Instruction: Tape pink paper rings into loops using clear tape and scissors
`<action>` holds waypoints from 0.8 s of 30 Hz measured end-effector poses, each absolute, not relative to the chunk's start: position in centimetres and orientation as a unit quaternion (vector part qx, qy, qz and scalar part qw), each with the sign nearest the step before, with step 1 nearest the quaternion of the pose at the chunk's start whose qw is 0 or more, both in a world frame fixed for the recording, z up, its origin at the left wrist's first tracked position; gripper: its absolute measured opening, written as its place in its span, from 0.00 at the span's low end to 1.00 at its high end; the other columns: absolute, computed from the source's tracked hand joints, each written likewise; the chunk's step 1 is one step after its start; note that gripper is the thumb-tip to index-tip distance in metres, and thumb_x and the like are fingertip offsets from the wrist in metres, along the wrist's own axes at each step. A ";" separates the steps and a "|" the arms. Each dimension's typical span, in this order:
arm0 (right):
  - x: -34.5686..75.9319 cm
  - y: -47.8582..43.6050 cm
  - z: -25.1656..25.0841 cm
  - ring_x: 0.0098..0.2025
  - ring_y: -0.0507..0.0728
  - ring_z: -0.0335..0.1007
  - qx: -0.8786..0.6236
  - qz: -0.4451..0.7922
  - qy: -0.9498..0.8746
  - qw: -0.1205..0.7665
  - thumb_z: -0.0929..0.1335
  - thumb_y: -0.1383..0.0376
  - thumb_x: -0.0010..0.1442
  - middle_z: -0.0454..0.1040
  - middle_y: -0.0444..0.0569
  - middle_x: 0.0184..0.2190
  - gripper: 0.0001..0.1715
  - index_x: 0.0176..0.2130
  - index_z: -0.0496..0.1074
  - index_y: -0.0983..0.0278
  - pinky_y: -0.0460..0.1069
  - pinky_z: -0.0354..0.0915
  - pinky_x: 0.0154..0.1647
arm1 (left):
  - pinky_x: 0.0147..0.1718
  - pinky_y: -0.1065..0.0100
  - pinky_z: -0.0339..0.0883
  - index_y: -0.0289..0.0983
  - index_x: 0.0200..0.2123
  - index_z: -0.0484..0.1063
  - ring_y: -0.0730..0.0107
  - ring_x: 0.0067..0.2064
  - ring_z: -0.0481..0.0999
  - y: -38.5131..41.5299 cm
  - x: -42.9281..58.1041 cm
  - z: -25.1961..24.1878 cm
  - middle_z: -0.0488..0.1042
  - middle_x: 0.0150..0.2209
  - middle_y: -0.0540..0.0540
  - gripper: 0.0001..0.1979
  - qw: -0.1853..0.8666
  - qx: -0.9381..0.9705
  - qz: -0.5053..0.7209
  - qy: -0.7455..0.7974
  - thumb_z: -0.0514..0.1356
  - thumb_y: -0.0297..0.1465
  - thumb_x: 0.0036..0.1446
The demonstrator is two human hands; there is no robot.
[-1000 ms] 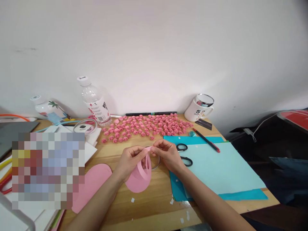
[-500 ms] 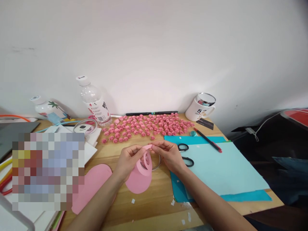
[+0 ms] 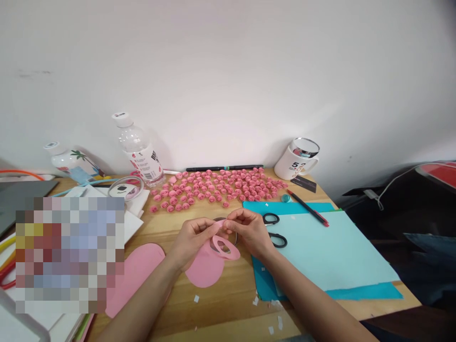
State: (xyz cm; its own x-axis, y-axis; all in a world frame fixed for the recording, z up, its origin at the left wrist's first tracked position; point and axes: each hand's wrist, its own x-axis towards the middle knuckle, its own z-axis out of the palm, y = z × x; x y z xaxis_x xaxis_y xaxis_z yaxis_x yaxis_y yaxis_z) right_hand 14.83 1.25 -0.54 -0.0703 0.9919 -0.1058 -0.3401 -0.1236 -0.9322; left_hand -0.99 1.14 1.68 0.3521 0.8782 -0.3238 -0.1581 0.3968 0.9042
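Observation:
My left hand [image 3: 190, 240] and my right hand [image 3: 248, 230] meet over the middle of the wooden table [image 3: 228, 304]. Both pinch the end of a pink paper spiral [image 3: 213, 256], cut from a round disc, whose coils hang and lie flat on the wood below the fingers. A clear tape ring [image 3: 231, 235] lies partly hidden behind the spiral. Further back, several small pink paper roses [image 3: 217, 187] are spread in rows.
Black-handled scissors [image 3: 274, 228] lie on light blue paper sheets [image 3: 331, 251] at the right, beside a red pen [image 3: 306, 206]. A white mug [image 3: 297, 161], two plastic bottles [image 3: 137, 149], a tape roll [image 3: 124, 188] and a pink paper piece [image 3: 133, 273] also stand around.
The spiral's coils, held upright before, have dropped and now lie flatter on the table. Both hands have stayed in nearly the same place.

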 end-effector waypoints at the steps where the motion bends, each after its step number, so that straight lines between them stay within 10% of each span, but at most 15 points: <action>1: 14.8 1.3 -0.5 0.22 0.51 0.69 -0.426 0.615 -0.387 0.539 0.76 0.63 0.40 0.74 0.43 0.19 0.11 0.23 0.73 0.65 0.47 0.66 0.27 | 0.27 0.71 0.68 0.32 0.28 0.77 0.70 0.27 0.75 1.1 -1.0 1.7 0.79 0.30 0.42 0.11 0.713 0.410 0.363 0.439 0.65 0.36 0.46; 24: 15.0 1.3 -0.4 0.27 0.54 0.73 -0.430 0.592 -0.413 0.542 0.75 0.62 0.43 0.77 0.46 0.25 0.09 0.27 0.75 0.63 0.49 0.69 0.32 | 0.28 0.74 0.63 0.34 0.27 0.77 0.74 0.26 0.71 1.2 -1.2 1.5 0.77 0.26 0.47 0.09 0.678 0.430 0.371 0.467 0.65 0.35 0.46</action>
